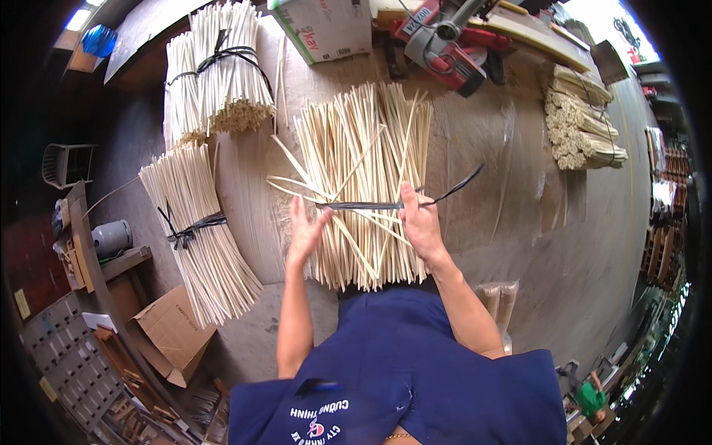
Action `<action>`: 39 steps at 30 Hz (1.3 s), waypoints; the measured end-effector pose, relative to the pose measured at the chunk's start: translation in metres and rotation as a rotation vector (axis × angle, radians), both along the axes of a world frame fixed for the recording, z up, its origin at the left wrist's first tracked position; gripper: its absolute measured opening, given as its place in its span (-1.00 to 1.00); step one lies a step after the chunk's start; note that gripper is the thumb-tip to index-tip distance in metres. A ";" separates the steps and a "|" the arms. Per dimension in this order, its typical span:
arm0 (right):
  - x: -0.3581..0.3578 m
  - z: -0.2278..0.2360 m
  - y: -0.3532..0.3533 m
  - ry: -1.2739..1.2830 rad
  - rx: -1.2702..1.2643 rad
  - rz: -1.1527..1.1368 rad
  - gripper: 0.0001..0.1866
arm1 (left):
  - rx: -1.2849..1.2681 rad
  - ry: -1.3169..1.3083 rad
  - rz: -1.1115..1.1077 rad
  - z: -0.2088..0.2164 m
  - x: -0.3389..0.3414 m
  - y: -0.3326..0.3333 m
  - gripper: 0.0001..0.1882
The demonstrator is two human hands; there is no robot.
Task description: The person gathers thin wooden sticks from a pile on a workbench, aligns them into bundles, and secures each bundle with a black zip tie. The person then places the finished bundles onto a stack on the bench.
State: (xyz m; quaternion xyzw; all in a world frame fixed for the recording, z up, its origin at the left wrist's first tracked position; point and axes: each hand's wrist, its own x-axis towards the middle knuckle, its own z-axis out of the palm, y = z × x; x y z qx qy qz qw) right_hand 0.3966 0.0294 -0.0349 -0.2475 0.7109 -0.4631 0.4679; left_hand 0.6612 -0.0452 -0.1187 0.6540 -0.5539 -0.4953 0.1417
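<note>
A loose bundle of pale thin sticks (356,148), like rattan or cane rods, lies on the table in front of me. Several sticks slant across its top. A black strap (360,206) runs across the middle of the bundle. At its right end my right hand (421,226) pinches the strap, thumb up, and a loose tail sticks out to the upper right. My left hand (305,231) is at the bundle's left edge, fingers apart, its thumb close to the strap's left end. Whether that thumb touches the strap is hard to tell.
Tied stick bundles lie at left (200,230), far left (233,67) and far right (582,122). A white-and-green box (322,30) and a red power saw (449,44) stand at the table's back. Lower left are a cardboard box (174,334) and a grey gas cylinder (111,239). Another person (591,400) is at lower right.
</note>
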 end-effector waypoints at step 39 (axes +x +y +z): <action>-0.045 0.056 -0.005 0.255 -0.158 0.263 -0.49 | -0.017 0.045 -0.153 -0.007 -0.137 0.085 0.36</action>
